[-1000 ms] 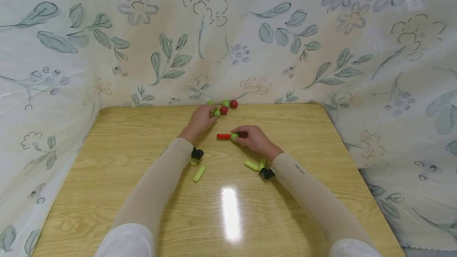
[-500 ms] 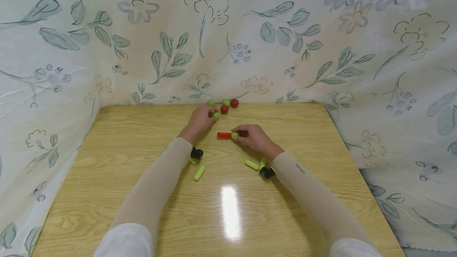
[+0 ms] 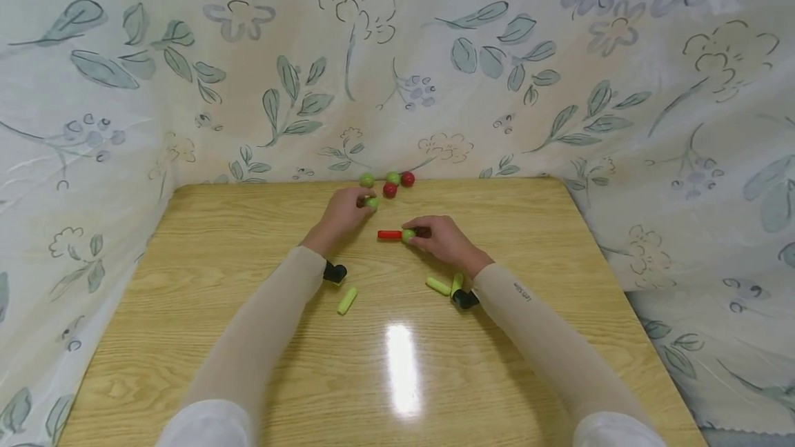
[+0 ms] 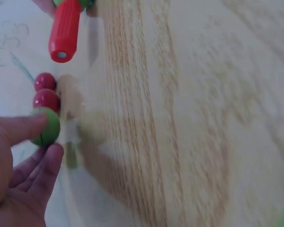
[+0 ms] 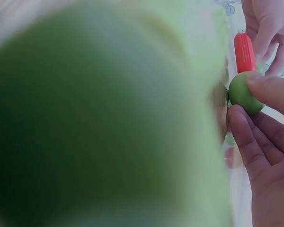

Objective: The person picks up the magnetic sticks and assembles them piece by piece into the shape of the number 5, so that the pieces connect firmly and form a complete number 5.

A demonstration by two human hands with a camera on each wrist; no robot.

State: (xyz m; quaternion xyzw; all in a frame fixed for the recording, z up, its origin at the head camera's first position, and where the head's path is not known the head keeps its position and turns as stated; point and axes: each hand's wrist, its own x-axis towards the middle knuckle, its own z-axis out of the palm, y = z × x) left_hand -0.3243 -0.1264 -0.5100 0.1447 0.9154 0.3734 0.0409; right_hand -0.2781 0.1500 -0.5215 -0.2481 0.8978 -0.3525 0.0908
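Note:
In the head view, my left hand [image 3: 344,214] pinches a green ball [image 3: 371,203] near the far edge of the table. The left wrist view shows that green ball [image 4: 48,126] between thumb and fingertips. To the right and nearer, my right hand [image 3: 442,236] pinches another green ball [image 3: 408,235]. A red rod [image 3: 389,234] sticks out from this ball, pointing left toward the left hand's side. Its free end carries a small metallic tip, seen on the red rod [image 4: 65,30] in the left wrist view. Ball and rod sit end to end in the right wrist view.
Along the back edge lie red balls [image 3: 389,190] and green balls [image 3: 367,179]. A yellow-green rod [image 3: 348,301] lies by the left forearm; others [image 3: 437,286] lie by the right wrist. Patterned cloth [image 3: 397,74] hangs behind the wooden table [image 3: 348,364].
My left hand has drawn its green ball away from the red ball, slightly left and toward me. The right hand stays in place with its green ball and red rod.

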